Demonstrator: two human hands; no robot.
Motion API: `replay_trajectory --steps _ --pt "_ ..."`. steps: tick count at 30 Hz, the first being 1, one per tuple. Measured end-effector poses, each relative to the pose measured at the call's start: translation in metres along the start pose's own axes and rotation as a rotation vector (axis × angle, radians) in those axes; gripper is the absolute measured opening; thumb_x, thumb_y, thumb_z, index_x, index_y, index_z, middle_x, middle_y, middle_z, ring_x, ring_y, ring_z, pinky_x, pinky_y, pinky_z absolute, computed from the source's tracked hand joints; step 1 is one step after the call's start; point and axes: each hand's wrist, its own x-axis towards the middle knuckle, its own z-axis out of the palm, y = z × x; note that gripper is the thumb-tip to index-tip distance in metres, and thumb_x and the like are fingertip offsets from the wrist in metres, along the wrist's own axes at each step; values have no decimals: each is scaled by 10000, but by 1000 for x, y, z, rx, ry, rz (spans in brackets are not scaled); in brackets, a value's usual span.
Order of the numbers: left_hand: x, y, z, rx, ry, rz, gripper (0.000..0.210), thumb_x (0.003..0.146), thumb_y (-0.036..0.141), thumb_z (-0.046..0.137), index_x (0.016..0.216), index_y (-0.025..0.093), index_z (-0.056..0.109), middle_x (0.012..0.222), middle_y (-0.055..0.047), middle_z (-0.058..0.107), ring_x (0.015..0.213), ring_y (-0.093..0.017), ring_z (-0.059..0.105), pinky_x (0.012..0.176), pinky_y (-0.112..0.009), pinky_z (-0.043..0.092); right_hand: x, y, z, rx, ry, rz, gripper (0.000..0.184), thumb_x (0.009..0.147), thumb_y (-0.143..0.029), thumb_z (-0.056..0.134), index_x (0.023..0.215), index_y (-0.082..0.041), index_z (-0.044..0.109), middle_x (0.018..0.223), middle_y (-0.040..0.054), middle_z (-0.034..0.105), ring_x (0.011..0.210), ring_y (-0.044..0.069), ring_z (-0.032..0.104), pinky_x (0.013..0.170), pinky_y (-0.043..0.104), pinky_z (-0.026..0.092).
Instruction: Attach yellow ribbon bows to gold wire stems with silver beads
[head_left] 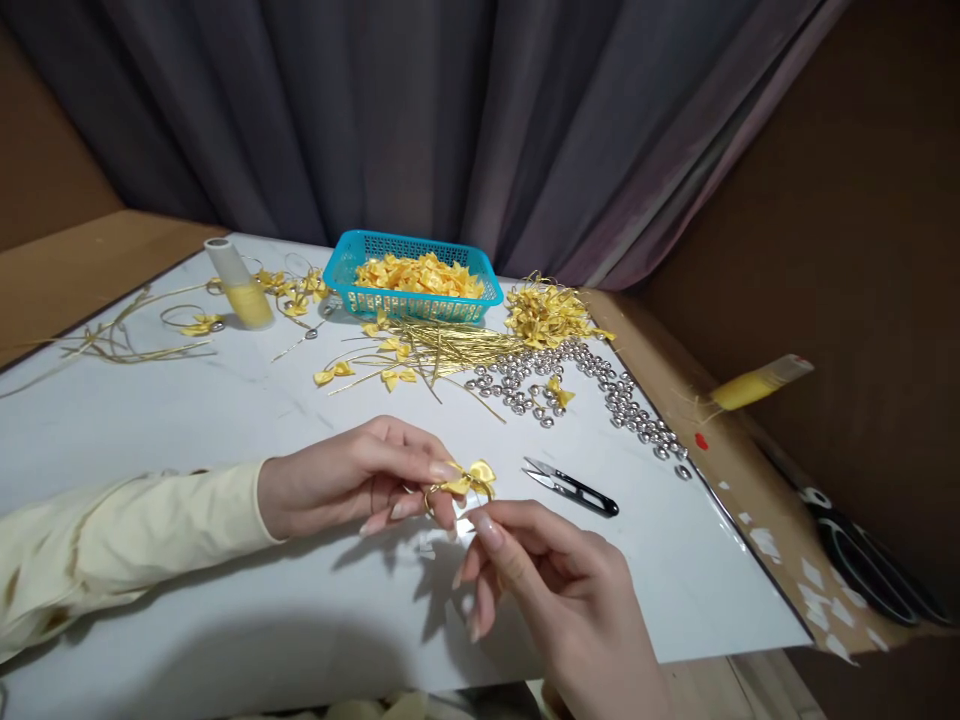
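Between the thumb and fingers of my left hand is a yellow ribbon bow, held above the white board. A gold cord loops beside the bow at those fingertips. My right hand is closed in a pinch just below and right of the bow. Whatever thin end lies between its thumb and forefinger is too small to make out clearly. Black-handled thread snips lie on the board to the right of the bow, touched by neither hand.
A blue basket of yellow bows stands at the back. Before it lie gold cord lengths, a pile of corded bows and silver beads. A thread spool stands left. Another spool and large scissors lie right.
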Motion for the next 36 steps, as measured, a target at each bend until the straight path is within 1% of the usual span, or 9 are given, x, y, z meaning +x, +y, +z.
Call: replay_trajectory --steps 2,5,11,15,22,27,29,33,36 --pt "0 0 0 7 3 -4 114 747 131 633 681 68 701 617 -87 692 366 -35 409 296 -80 361 -1 0 0 -18 -9 -3 251 850 -392 551 752 -169 608 553 -1 580 448 102 524 457 204 404" --pt "-1 0 0 3 5 -13 122 751 133 627 679 67 700 616 -91 692 360 -34 405 290 -83 352 -2 0 1 -58 -30 14 274 870 -403 517 733 -173 574 484 -17 544 405 88 462 410 189 338" --pt "0 1 1 13 1 -6 126 745 133 628 663 66 696 625 -98 694 355 -34 400 281 -87 341 -3 0 4 -109 -19 8 288 875 -411 500 761 -169 605 520 -22 538 357 69 401 377 195 288" --pt "-1 0 2 -6 2 -9 120 745 132 630 671 64 695 623 -98 693 360 -36 412 288 -82 350 -2 6 8 -171 12 -105 268 897 -367 475 780 -166 608 503 -31 504 383 70 374 382 200 258" --pt "-2 -4 6 -75 -5 7 106 741 124 635 675 65 694 614 -88 688 353 -34 396 284 -83 348 -4 25 18 -304 146 -283 237 923 -290 421 799 -171 584 506 -31 482 427 86 435 430 209 300" --pt "-2 -5 7 -141 9 -33 96 709 139 662 642 76 686 574 -72 657 355 -37 361 268 -95 297 -5 21 21 -378 205 -368 218 914 -260 425 828 -175 605 502 -29 487 435 92 437 441 217 303" --pt "-2 -5 7 -158 31 -52 106 701 144 667 617 80 679 550 -59 630 350 -29 334 269 -94 265 -5 16 21 -334 173 -329 219 911 -278 434 815 -176 602 485 -37 472 420 87 403 425 220 273" --pt "-2 -5 7 -176 59 -91 129 707 143 656 590 90 655 529 -30 580 339 -9 268 282 -91 230 -4 5 20 -141 81 -161 258 892 -364 468 723 -180 532 448 -52 437 389 70 324 386 216 214" --pt "-3 -6 6 -184 69 -112 147 714 142 644 575 95 636 530 -19 557 334 -4 232 281 -93 223 -4 0 21 -55 55 -94 281 877 -410 481 708 -186 492 436 -58 427 379 62 292 380 210 197"
